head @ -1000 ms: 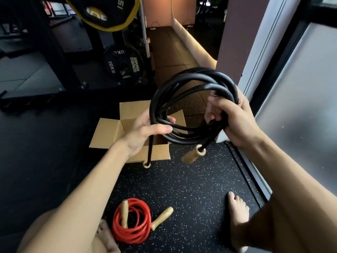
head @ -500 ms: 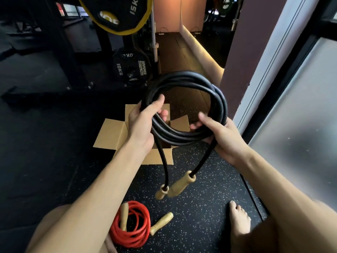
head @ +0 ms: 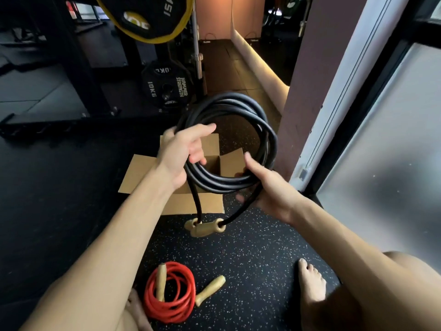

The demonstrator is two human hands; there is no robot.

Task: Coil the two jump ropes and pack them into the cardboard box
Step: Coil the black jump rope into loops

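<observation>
Though my feed bends at the edges, I can read the scene well enough. Toward the left, weight plates hang on a dark rack behind the work. Low in the view, beside the left forearm, the red jump rope lies coiled on the speckled floor, with one of its handles across the coil and the other just beside it.

I then come to the left hand. Its fingers are curled round the left side of the black jump rope and its thumb is laid over the strands. That rope is gathered in several loops and held in the air above the cardboard box, which sits open with its flaps spread. Two rope ends drop to the wooden handles, which hang together just in front of the box.

Further right, the right hand grips the coil's lower right. The thumb is raised inside the loop and the fingers wrap beneath, somewhat blurred. A bare foot rests on the floor near the frosted glass door.
</observation>
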